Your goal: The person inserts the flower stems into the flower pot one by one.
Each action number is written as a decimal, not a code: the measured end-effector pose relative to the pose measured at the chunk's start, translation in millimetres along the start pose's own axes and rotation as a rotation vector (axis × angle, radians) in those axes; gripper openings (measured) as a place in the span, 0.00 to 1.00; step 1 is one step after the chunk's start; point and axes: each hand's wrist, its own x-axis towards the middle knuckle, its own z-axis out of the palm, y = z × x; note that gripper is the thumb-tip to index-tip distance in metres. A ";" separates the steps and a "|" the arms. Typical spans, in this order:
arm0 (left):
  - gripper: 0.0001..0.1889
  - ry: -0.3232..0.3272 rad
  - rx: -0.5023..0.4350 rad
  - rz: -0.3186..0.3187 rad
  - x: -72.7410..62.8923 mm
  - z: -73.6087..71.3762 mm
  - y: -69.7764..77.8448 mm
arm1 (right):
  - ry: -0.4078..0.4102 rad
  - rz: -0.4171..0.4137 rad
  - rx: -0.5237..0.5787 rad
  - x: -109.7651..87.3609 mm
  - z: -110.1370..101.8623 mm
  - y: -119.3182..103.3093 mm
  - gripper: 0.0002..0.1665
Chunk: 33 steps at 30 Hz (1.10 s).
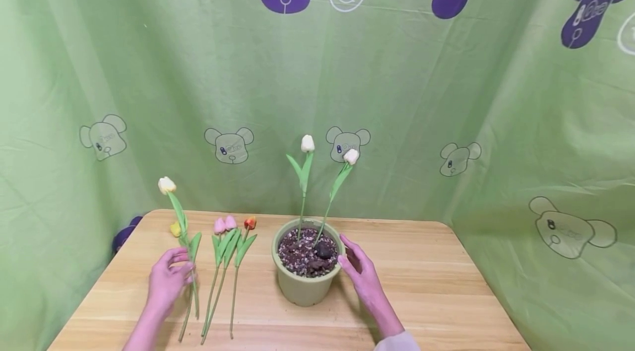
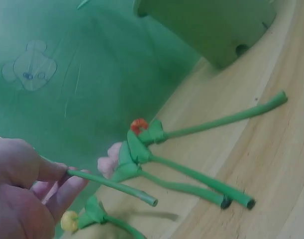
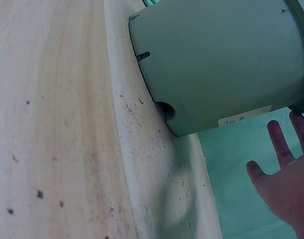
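Two-handed: pinching green-stemmed white tulip (image 1: 178,212) in left hand (image 1: 167,280), raised above light-brown wooden table (image 1: 421,285); touching soil-filled, round green pot (image 1: 303,289) at rim with right hand (image 1: 366,280), spread wide.

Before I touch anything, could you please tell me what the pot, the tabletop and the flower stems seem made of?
Pot: probably plastic, smooth matte green; notches shaped into its base suggest moulding.
Tabletop: wood or wood-look laminate, smooth; pale grain shows.
Flower stems: likely plastic, perhaps over wire, satin green; their colour is even and the ends blunt.
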 end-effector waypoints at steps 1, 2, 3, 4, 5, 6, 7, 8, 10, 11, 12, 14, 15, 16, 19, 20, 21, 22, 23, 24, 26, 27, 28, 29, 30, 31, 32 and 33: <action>0.27 0.000 0.001 0.014 -0.8 2.0 2.3 | 0.000 0.003 0.001 0.0 0.1 -0.2 0.31; 0.26 -0.001 -0.003 0.026 -1.6 3.9 4.8 | -0.002 0.000 -0.001 0.0 0.1 -0.1 0.31; 0.26 -0.003 -0.013 0.036 -2.4 5.9 7.1 | -0.003 -0.002 -0.002 -0.1 0.1 -0.2 0.31; 0.26 -0.007 -0.021 0.048 -2.9 7.9 9.0 | -0.005 -0.003 -0.005 -0.5 -0.1 -0.1 0.31; 0.25 -0.011 -0.028 0.057 -3.4 9.7 10.8 | -0.005 -0.003 -0.005 -0.7 -0.4 0.0 0.31; 0.25 -0.015 -0.039 0.064 -3.7 11.5 12.5 | -0.006 -0.006 -0.007 -0.8 -0.6 -0.2 0.31; 0.25 -0.021 -0.051 0.070 -4.2 13.2 14.0 | -0.007 -0.006 -0.009 -1.1 -0.8 -0.4 0.31; 0.25 -0.027 -0.060 0.074 -4.7 14.8 15.2 | -0.008 -0.004 -0.007 -1.3 -1.0 -0.6 0.31; 0.25 -0.033 -0.071 0.086 -5.3 17.9 17.4 | -0.010 -0.002 -0.007 -1.4 -1.2 -0.9 0.31; 0.25 -0.034 -0.076 0.094 -5.6 19.4 18.7 | -0.011 -0.001 -0.003 -1.1 -1.1 -1.3 0.31; 0.24 -0.036 -0.080 0.104 -5.8 20.9 20.1 | -0.013 -0.002 -0.002 -0.8 -1.1 -1.3 0.31; 0.23 -0.038 -0.087 0.125 -6.3 24.2 23.3 | -0.017 0.001 0.001 -0.2 -1.0 -1.1 0.31; 0.23 -0.041 -0.090 0.135 -6.6 25.9 25.0 | -0.019 0.000 -0.001 0.1 -0.9 -0.9 0.31; 0.23 -0.042 -0.090 0.146 -6.8 27.5 26.9 | -0.020 0.000 0.000 0.4 -0.8 -0.9 0.31; 0.23 -0.040 -0.086 0.165 -7.6 32.4 31.8 | -0.018 0.002 -0.006 0.5 -0.9 -0.2 0.31; 0.23 -0.038 -0.084 0.169 -7.9 33.7 33.2 | -0.017 0.001 -0.007 0.5 -0.9 -0.1 0.31; 0.23 -0.034 -0.084 0.175 -8.3 35.1 34.6 | -0.016 0.001 -0.006 0.4 -1.0 0.0 0.31; 0.23 -0.031 -0.085 0.181 -8.7 36.4 36.1 | -0.017 0.001 -0.003 0.3 -1.0 0.0 0.31; 0.23 -0.030 -0.090 0.186 -9.2 37.8 37.6 | -0.017 0.002 -0.002 0.3 -0.9 -0.1 0.31; 0.22 -0.029 -0.090 0.192 -9.6 39.2 39.3 | -0.017 0.002 0.000 0.3 -0.8 -0.2 0.31; 0.22 -0.032 -0.099 0.212 -10.5 41.8 43.0 | -0.019 0.003 0.004 0.4 -0.5 -0.4 0.31; 0.22 -0.034 -0.100 0.221 -10.8 43.4 45.2 | -0.019 0.003 0.004 0.5 -0.4 -0.5 0.31; 0.22 -0.036 -0.102 0.226 -10.6 45.2 47.3 | -0.021 0.003 0.004 0.6 -0.4 -0.6 0.31; 0.22 -0.037 -0.107 0.230 -10.6 47.5 49.4 | -0.022 0.004 0.003 0.7 -0.4 -0.7 0.31; 0.22 -0.036 -0.110 0.233 -10.3 50.0 51.6 | -0.024 0.004 0.002 0.8 -0.5 -0.8 0.31; 0.22 -0.039 -0.122 0.236 -10.0 53.0 54.0 | -0.022 0.007 0.001 0.7 -0.7 -0.9 0.31; 0.22 -0.039 -0.128 0.239 -9.4 56.5 56.3 | -0.020 0.010 0.002 0.7 -1.0 -0.8 0.31; 0.22 -0.041 -0.136 0.236 -9.0 60.5 59.0 | -0.016 0.012 0.003 0.7 -1.3 -1.0 0.31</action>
